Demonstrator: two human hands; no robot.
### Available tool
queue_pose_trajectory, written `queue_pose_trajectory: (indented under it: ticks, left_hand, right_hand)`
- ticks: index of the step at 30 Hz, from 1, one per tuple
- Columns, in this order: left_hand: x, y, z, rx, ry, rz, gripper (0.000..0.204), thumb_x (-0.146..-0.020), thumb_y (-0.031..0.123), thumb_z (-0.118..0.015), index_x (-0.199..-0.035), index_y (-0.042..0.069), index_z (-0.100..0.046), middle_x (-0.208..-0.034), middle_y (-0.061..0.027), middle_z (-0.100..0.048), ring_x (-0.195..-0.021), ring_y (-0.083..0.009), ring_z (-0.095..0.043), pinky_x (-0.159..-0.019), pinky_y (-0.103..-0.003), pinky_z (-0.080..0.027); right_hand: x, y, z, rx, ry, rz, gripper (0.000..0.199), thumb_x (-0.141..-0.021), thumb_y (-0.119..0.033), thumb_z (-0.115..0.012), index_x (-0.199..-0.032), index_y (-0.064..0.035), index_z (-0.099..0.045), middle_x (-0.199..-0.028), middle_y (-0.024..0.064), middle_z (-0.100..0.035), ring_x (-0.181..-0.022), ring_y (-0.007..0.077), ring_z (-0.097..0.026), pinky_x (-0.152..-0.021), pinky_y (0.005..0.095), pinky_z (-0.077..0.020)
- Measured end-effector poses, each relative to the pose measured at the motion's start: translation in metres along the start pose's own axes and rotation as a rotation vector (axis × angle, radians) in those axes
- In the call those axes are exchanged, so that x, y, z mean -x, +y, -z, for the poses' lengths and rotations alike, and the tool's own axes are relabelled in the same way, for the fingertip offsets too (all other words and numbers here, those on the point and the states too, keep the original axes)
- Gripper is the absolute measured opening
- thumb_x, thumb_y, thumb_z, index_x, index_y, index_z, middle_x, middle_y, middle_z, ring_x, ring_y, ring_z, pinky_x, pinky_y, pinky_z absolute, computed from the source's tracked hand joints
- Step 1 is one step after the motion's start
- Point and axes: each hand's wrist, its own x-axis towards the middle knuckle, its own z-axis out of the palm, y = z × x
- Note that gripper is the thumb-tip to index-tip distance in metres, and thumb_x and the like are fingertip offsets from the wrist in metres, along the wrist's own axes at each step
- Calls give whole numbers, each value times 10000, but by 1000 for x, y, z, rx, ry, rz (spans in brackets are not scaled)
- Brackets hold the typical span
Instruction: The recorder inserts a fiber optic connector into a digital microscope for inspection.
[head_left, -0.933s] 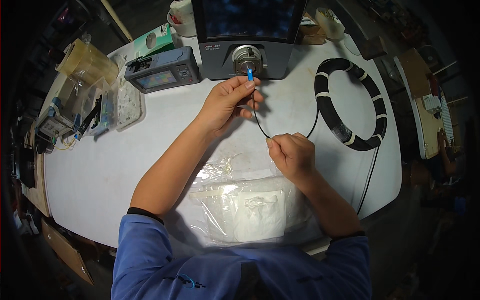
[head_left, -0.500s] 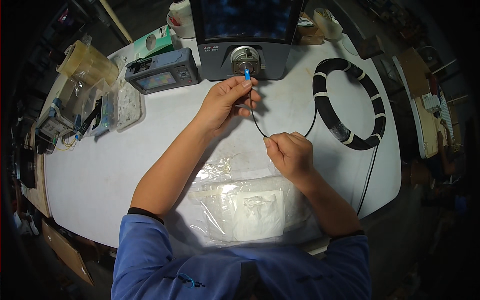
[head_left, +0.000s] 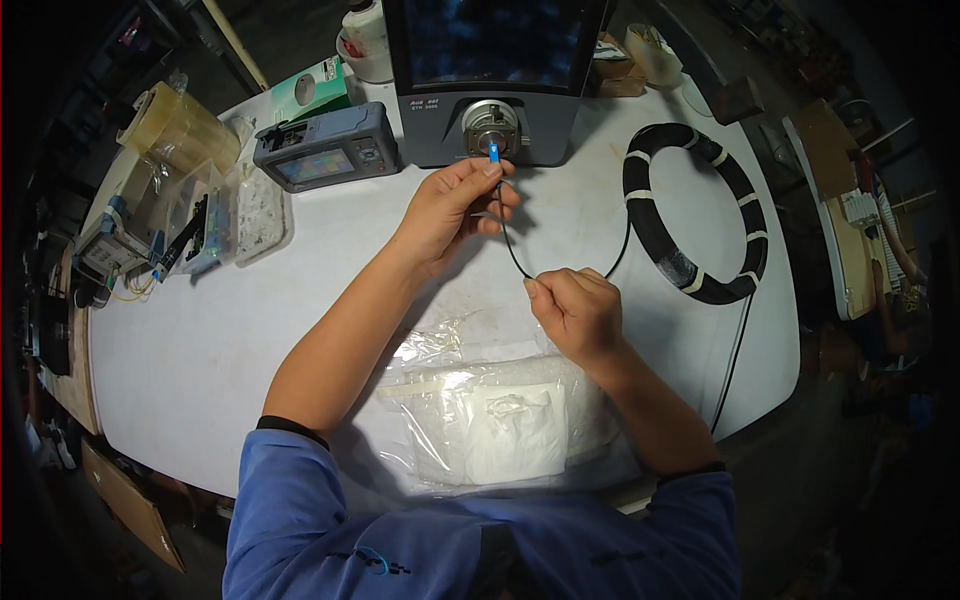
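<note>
The left hand (head_left: pixel 455 208) pinches a blue connector (head_left: pixel 494 154) at a metal port (head_left: pixel 492 122); the right hand (head_left: pixel 578 315), fisted around black cable (head_left: pixel 508 243), seemingly steadies it.

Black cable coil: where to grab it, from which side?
Probably the upper right rim, from above: the coil lies on the table, its open middle gives room, and cable runs off its left and lower right sides.
</note>
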Motion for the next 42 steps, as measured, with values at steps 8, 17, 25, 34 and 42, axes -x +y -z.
queue_pose_trajectory:
  ticks: [8,17,25,34,42]
  left_hand:
    - [-2,10,-10,97,76,41,237,-1076,309,-648,-1106,77,-684,-940,-48,-765,-807,-109,-732,-700,-225,-591]
    - [1,16,-23,246,167,64,241,-1026,321,-713,-1068,86,-683,-942,-51,-766,-824,-128,-745,-705,-247,-599]
    - [-2,13,-19,219,165,40,259,-1042,338,-687,-1071,80,-683,-923,-52,-755,-801,-134,-732,-718,-256,-602]
    - [8,-15,51,-202,106,-149,385,-1100,385,-590,-1158,8,-642,-891,-89,-719,-797,-134,-682,-712,-241,-530]
    - [-14,-9,46,-1048,348,-928,517,-898,93,-768,-1365,9,-563,-1342,-162,-625,-1124,-278,-667,-898,-350,-561]
  right_hand:
    - [-12,-6,6,-27,23,4,153,-865,-118,-804,-786,-88,-677,-677,36,-669,-540,243,-597,-561,346,-474]
    - [-14,-10,13,-36,29,-38,132,-890,-122,-794,-814,-76,-696,-680,51,-669,-539,248,-602,-572,350,-492]
    - [-20,-11,10,-87,-2,40,69,-922,-76,-759,-893,-35,-711,-701,63,-658,-602,239,-612,-652,360,-496]
    - [-43,3,17,-108,-166,166,120,-917,-138,-775,-957,-35,-728,-867,90,-718,-830,269,-688,-806,380,-541]
    - [-98,42,14,-234,-104,-127,287,-898,-82,-762,-1164,0,-694,-1077,137,-717,-971,265,-723,-873,353,-565]
